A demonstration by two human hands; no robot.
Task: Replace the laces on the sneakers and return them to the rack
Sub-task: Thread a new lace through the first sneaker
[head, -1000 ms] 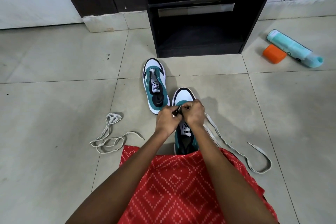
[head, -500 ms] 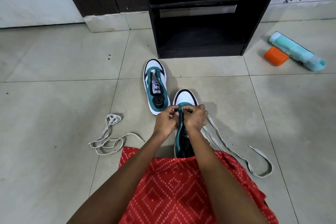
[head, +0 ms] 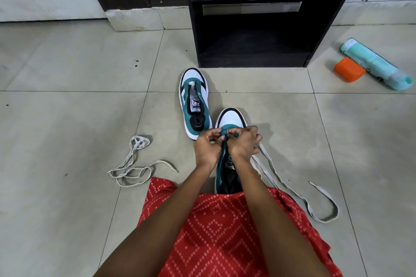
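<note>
Two teal, white and black sneakers stand on the tiled floor. The far sneaker (head: 195, 102) has no lace and stands alone. The near sneaker (head: 228, 168) lies between my forearms, toe pointing away. My left hand (head: 208, 147) and my right hand (head: 244, 143) meet over its front eyelets, fingers pinched on the sneaker's upper and a grey lace (head: 299, 195). That lace trails from under my right hand across the floor to the right. A second grey lace (head: 132, 164) lies loose in a heap to the left.
A dark wooden rack (head: 254, 29) with open shelves stands just beyond the sneakers. A teal bottle (head: 376, 63) and an orange lid (head: 349, 69) lie on the floor at the right. Red patterned cloth (head: 225, 231) covers my lap at the bottom.
My hands have shifted slightly toward the toe of the near sneaker, and my fingers have reworked their pinch at the eyelets. The trailing lace has moved a little on the floor.
</note>
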